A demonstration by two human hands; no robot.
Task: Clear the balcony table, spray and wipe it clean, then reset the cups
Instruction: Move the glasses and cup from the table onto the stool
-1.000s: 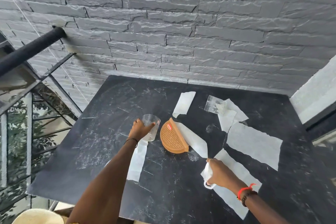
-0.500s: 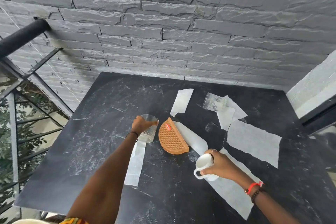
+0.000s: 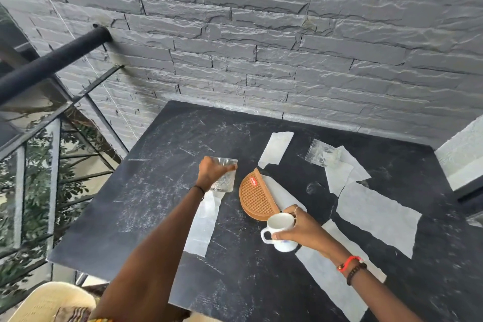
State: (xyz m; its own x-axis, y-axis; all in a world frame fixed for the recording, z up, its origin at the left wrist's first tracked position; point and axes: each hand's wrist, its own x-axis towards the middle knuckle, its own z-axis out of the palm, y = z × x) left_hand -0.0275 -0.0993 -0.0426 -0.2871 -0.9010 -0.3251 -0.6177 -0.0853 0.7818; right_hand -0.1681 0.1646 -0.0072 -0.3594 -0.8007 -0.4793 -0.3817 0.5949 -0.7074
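A dark scuffed balcony table [image 3: 146, 206] stands against a grey stone wall. My left hand [image 3: 210, 172] grips a clear textured glass [image 3: 226, 180] from above, near the table's middle. My right hand [image 3: 300, 230] holds a white mug [image 3: 278, 230] by its body, lifted a little above the table with its handle pointing left. A second clear glass [image 3: 322, 155] lies on its side at the back right. A brown half-round woven coaster [image 3: 257, 197] lies between my hands.
Several torn strips of white paper [image 3: 376, 213] lie scattered over the table's middle and right. A black railing [image 3: 49, 65] and glass panel run along the left edge. A cream chair [image 3: 49, 303] sits at the near left corner. A white ledge [image 3: 460, 159] is at the right.
My right hand has lifted the white mug off the paper and turned it upright, moving it slightly away and left. My left hand stays closed on the glass.
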